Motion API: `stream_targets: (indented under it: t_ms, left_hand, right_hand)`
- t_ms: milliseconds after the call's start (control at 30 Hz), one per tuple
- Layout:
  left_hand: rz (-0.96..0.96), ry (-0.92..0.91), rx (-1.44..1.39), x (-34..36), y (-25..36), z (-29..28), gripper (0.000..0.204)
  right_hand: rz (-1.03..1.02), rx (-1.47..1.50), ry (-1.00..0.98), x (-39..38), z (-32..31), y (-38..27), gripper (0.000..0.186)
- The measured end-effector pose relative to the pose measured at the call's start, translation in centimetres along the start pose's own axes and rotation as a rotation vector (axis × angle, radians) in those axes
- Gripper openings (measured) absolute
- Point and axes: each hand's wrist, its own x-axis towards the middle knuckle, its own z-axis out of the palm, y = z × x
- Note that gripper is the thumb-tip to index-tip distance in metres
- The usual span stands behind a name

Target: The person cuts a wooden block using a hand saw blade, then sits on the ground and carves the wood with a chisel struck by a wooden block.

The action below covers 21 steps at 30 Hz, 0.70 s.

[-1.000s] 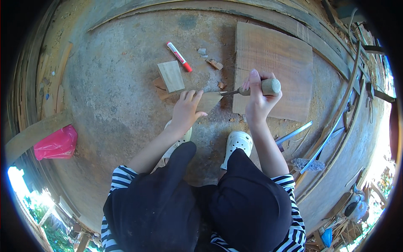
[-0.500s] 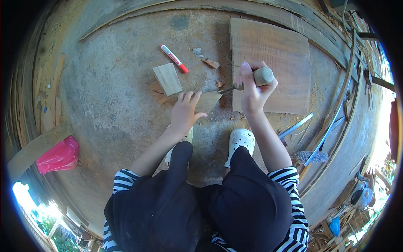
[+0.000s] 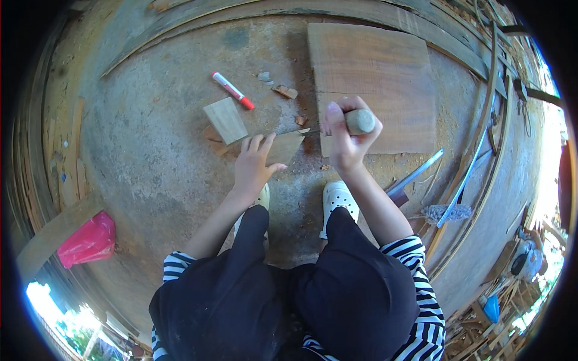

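My left hand (image 3: pixel 253 165) holds down a small wooden board (image 3: pixel 286 148), fingers over its far side and thumb along its near side. A thick, round wooden-handled blade (image 3: pixel 360 121) is gripped in my right hand (image 3: pixel 346 141), its handle end facing up. The dark blade points left to the board's far right corner, where a pale sliver shows; most of the blade is hidden by my hand. Beyond my left hand lie a second pale wood piece (image 3: pixel 226 120), partly over a brown scrap (image 3: pixel 215 137), and a red and white marker (image 3: pixel 233 91).
A wide wooden board (image 3: pixel 379 84) lies flat at the far right. Wood chips (image 3: pixel 285 92) dot the concrete floor. Right of my white clogs (image 3: pixel 339 201) is a saw-like metal blade (image 3: pixel 421 171). Long planks (image 3: pixel 289 9) border the far side; a pink bag (image 3: pixel 90 240) sits left.
The whole view has shifted, so floor things appear farther left. A pale sliver now shows at the small board's far right corner. Both hands keep their holds.
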Motion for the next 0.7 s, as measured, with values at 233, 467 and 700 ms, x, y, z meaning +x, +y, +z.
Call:
stream_targets:
  t_ms: [233, 467, 700]
  left_hand:
    - [0.025, 0.025, 0.083, -0.1, 0.2, -0.1, 0.074]
    - [0.135, 0.120, 0.045, -0.2, -1.8, 0.8, 0.042]
    - [0.419, 0.113, 0.050, 2.3, 0.5, 4.7, 0.042]
  right_hand:
    - [-0.209, -0.032, -0.137, 0.1, 0.7, 0.4, 0.010]
    - [-0.225, 0.045, -0.230, -2.9, 1.1, -1.6, 0.015]
    - [-0.308, 0.011, -0.366, -6.1, 0.1, -1.3, 0.017]
